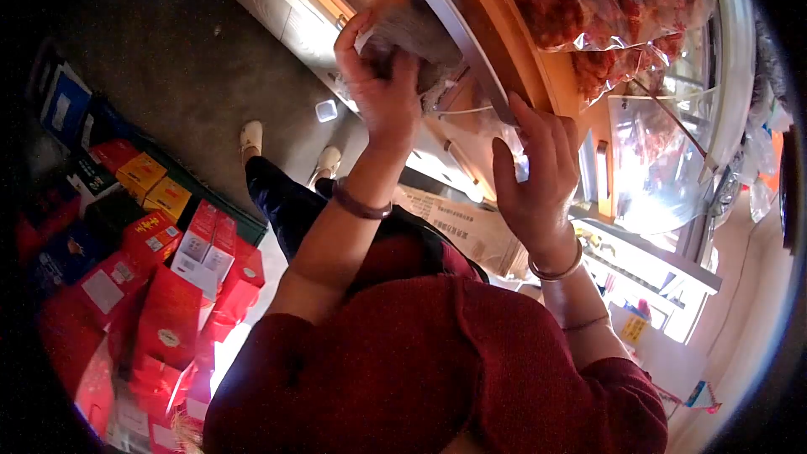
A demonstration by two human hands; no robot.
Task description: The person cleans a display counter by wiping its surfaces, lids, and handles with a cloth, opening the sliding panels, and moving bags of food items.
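Observation:
My left hand (pixel 382 88) reaches to the wooden bin at the top, its fingers curled at a grey, fuzzy-looking bundle (pixel 416 38). Whether that bundle is cloth or a filled clear bag I cannot make out. A grey-edged panel (pixel 462 29), like a raised lid, slants beside it. My right hand (pixel 542 160) grips the panel's lower end, fingers over the edge and thumb apart. Under and around the panel runs the orange wooden frame (pixel 534 55) of the bin.
Clear bags of reddish dried food (pixel 605 0) lie at the upper right. Red gift boxes (pixel 172 311) and yellow boxes (pixel 155 181) are piled at the left. A flattened cardboard box (pixel 462 227) is by my waist. A small white container (pixel 326 110) lies on the dark floor (pixel 202 59).

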